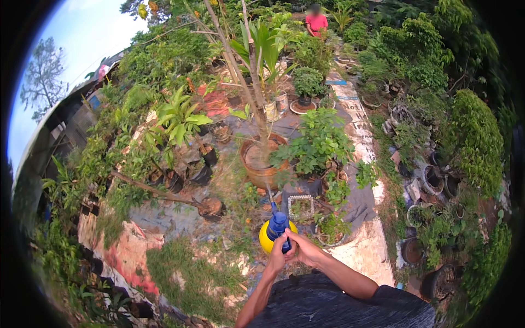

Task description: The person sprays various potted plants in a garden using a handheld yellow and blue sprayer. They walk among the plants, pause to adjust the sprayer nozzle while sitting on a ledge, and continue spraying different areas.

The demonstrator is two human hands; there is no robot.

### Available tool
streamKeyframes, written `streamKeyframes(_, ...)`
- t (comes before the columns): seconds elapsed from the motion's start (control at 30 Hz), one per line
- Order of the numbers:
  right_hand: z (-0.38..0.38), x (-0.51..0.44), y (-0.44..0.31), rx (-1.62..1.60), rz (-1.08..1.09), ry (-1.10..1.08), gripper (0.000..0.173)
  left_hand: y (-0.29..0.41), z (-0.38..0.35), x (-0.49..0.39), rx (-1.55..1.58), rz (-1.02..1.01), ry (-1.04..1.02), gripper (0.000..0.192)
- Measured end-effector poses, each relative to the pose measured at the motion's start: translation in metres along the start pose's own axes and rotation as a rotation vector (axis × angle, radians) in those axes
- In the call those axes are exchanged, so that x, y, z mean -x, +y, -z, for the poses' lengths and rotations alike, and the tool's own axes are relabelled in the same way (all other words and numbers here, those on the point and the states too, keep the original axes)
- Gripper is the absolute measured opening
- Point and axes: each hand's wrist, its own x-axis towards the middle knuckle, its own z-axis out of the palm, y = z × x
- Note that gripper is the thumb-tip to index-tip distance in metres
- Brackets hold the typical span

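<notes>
Both of my hands grip a pump spray bottle with a blue head (279, 222) and a round yellow tank (265, 239). My left hand (276, 255) wraps the handle from the left. My right hand (307, 249) closes on it from the right, and the thumbs come together near the top. The blue nozzle (274, 207) points away from me, and a thin spray leaves its tip. In front of it stands a large round brown pot (262, 176) with a thin-trunked tree (257, 98). My fingers partly hide the handle.
Right of the pot grows a leafy potted shrub (318, 139), with a small pale square frame (300, 207) below it. An uprooted-looking stem with a soil clump (210, 208) lies leftward. Lettered boards (357, 119) run along the right. A person (316, 22) stands far back.
</notes>
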Motion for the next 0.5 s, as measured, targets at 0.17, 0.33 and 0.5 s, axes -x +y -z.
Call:
streamKeyframes(0.17,-0.001,0.0021,-0.005,-0.037,0.061,-0.014,0.045,0.0021,0.0024,-0.0006,-0.019,0.017,-0.043,0.056)
streamKeyframes(0.33,0.0002,0.0054,-0.006,-0.074,0.099,-0.027,0.038,0.0037,-0.0001,-0.0022,-0.057,0.013,-0.051,0.055)
streamKeyframes(0.5,-0.001,0.0071,-0.0033,-0.122,0.165,0.009,0.026,0.0071,-0.0018,-0.0017,-0.161,-0.078,-0.057,0.052)
